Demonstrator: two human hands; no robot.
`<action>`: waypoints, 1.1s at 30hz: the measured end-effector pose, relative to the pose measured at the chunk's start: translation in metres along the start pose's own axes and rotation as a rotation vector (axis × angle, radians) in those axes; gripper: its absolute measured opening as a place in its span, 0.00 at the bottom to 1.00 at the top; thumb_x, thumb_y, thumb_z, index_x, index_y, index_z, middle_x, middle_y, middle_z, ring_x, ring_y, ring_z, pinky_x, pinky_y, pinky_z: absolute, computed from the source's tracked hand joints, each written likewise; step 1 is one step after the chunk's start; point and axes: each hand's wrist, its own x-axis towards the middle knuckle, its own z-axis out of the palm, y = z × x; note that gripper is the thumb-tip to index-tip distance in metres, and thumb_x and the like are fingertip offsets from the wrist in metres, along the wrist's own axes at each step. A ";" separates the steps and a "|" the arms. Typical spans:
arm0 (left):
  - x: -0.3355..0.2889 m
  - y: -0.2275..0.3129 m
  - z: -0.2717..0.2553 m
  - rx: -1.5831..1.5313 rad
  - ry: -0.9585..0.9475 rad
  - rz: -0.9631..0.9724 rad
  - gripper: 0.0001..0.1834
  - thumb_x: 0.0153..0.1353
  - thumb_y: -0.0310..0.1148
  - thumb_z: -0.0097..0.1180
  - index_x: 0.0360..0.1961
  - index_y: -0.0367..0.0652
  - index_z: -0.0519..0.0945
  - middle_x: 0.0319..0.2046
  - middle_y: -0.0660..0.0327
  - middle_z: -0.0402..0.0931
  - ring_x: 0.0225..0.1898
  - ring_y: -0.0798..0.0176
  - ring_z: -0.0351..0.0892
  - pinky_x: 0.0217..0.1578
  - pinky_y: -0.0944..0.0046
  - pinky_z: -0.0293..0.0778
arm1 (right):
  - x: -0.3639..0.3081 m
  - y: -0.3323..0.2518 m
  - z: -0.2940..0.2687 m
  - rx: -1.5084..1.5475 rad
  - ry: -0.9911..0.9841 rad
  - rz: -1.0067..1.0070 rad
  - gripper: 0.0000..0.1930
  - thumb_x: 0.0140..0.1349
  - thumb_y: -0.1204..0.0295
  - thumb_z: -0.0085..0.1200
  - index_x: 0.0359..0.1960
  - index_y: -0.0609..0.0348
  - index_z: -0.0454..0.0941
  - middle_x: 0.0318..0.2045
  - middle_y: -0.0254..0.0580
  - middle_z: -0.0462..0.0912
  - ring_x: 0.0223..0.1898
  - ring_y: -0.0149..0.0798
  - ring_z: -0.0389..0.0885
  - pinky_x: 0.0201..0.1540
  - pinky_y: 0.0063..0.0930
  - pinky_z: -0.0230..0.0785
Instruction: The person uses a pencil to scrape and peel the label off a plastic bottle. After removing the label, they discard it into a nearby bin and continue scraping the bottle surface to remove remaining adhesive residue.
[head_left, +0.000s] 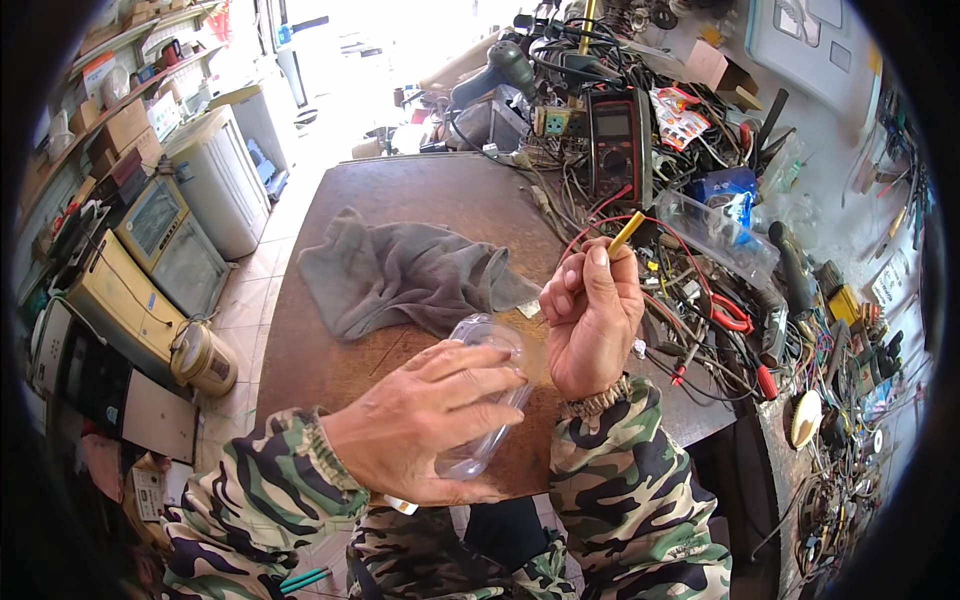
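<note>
Head view: right hand raised over right part of surface, fingers pinching slim yellow stick, tip angled up. Left hand near front edge, fingers spread across clear plastic container; gripping or merely resting, cannot tell. Crumpled grey cloth beyond container. Multimeter among cables toward far right corner; red-handled pliers by right edge.
</note>
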 end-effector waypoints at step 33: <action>-0.008 0.010 0.028 -0.012 0.201 -0.114 0.33 0.48 0.42 0.77 0.56 0.44 0.84 0.65 0.53 0.78 0.70 0.47 0.75 0.72 0.38 0.62 | 0.015 0.013 0.002 0.007 -0.273 0.214 0.33 0.79 0.36 0.39 0.23 0.49 0.59 0.19 0.28 0.56 0.18 0.27 0.50 0.20 0.26 0.45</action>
